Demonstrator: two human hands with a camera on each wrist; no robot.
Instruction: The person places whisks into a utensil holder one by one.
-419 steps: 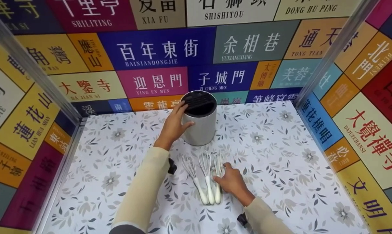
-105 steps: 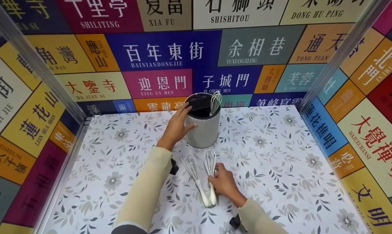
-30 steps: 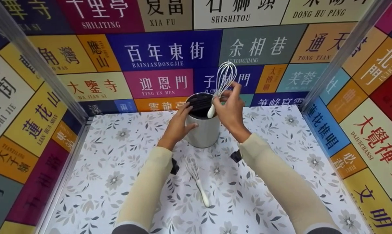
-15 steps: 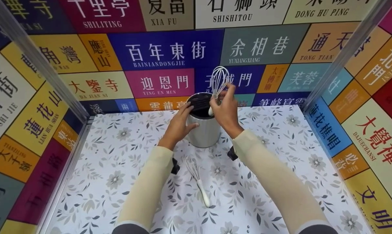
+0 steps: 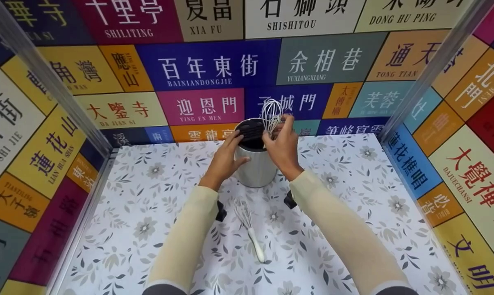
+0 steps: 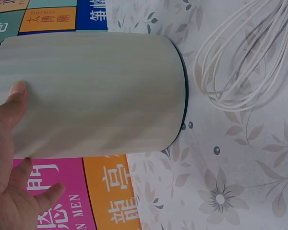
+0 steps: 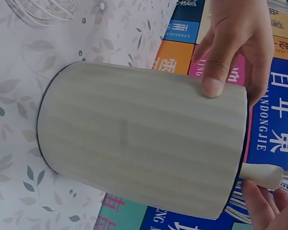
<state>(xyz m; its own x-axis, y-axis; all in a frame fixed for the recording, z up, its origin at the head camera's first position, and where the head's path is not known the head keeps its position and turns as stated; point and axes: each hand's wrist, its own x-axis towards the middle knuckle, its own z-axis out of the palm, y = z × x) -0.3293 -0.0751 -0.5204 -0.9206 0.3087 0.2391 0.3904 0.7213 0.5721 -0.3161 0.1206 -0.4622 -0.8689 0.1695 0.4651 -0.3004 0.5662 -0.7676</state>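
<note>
A pale grey utensil holder (image 5: 256,170) with a black slotted insert (image 5: 250,130) stands upright near the back of the table. My left hand (image 5: 222,163) steadies it, thumb against the wall and fingers at the rim. In my right hand (image 5: 284,148), thumb and fingers pinch a white whisk (image 5: 271,110), wires up. The right wrist view shows its cream handle (image 7: 261,176) at the holder's mouth. Wires of another whisk (image 7: 236,208) show beside that handle, at the rim. A further whisk (image 5: 253,237) lies on the table in front of the holder.
The table (image 5: 144,254) has a white cloth with grey flowers and leaves. Behind it rises a wall (image 5: 206,65) of coloured panels with Chinese lettering, close behind the holder. Clear upright panels edge the left and right sides.
One whisk went into the holder earlier; my right hand then lifted a second from the table to the mouth. Over the last second that whisk has come lower. The left hand stays put.
</note>
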